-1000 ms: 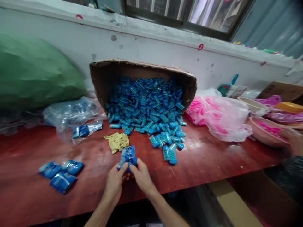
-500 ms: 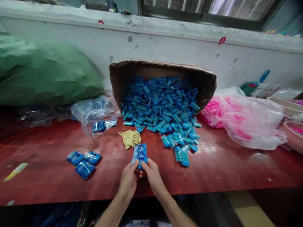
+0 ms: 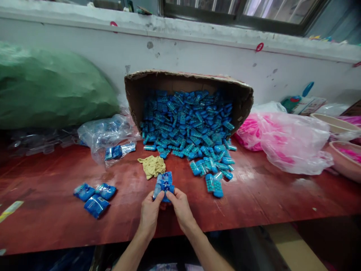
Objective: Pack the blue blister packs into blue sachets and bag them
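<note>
My left hand and my right hand together pinch a small clear packet of blue pieces just above the red table, near its front edge. Beyond them a cardboard box lies tipped on its side, spilling a heap of blue studded pieces toward me. Several loose ones reach the table right of my hands. Three filled blue packets lie to the left. A crumpled yellowish cloth rests just past the held packet.
A big green sack fills the back left, with clear plastic bags in front of it. A clear bag of pink pieces and bowls stand at the right. A white wall runs behind the table.
Both hands keep hold of the packet, which now sits a little lower and more bunched between the fingers. The view has swung left and then back slightly right.
</note>
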Available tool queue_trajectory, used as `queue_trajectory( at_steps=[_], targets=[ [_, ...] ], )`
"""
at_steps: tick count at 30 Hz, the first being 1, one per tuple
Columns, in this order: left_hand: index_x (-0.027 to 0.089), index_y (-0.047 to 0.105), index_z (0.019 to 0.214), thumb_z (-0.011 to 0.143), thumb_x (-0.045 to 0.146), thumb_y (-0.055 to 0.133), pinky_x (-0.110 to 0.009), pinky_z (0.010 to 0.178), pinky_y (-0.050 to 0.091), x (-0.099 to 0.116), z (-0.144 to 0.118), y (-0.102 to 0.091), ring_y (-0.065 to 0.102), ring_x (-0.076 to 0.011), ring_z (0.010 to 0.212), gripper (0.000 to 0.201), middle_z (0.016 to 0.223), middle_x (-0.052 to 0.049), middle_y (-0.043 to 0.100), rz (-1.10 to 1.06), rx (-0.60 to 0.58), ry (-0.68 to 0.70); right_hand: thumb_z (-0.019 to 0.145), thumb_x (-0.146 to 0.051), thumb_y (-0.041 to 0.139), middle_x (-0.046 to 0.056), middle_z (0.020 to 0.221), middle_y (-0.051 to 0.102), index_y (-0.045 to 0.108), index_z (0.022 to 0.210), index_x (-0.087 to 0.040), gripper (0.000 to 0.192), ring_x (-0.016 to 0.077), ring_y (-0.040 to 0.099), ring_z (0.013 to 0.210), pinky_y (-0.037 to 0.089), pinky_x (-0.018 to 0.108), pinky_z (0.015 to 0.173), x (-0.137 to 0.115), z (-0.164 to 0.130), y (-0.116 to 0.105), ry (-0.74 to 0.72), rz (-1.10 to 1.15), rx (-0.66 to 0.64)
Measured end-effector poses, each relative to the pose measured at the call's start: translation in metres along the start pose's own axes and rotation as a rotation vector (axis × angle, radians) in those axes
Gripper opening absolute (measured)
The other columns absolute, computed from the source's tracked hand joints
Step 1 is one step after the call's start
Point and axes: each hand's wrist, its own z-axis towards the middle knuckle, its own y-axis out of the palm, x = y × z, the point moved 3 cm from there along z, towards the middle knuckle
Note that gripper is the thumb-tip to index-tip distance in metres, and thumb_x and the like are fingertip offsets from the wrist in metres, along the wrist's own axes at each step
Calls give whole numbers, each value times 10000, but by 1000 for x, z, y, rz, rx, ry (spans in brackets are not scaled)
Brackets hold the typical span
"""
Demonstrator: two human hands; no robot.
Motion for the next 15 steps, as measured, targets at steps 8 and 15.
queue_trajectory(
  at_steps=[8,15],
  targets=[
    [149,506,592,485,355,734,-188,369,346,2,-5,12,413,-60,349,326,381,79,456,-182,-8,-145,791,-368,467,-63,507,425,476,647,-169,246,62,385,424,325,165,378,13,-1,0,-58,-141,162],
    [127,574,693,482,319,740,-176,389,381,-1,1,3,476,-65,406,330,505,45,578,-11,14,-81,665,-312,599,-59,492,502,489,646,-168,182,84,456,393,389,191,379,-2,3,-3,9,-3,79]
  ],
)
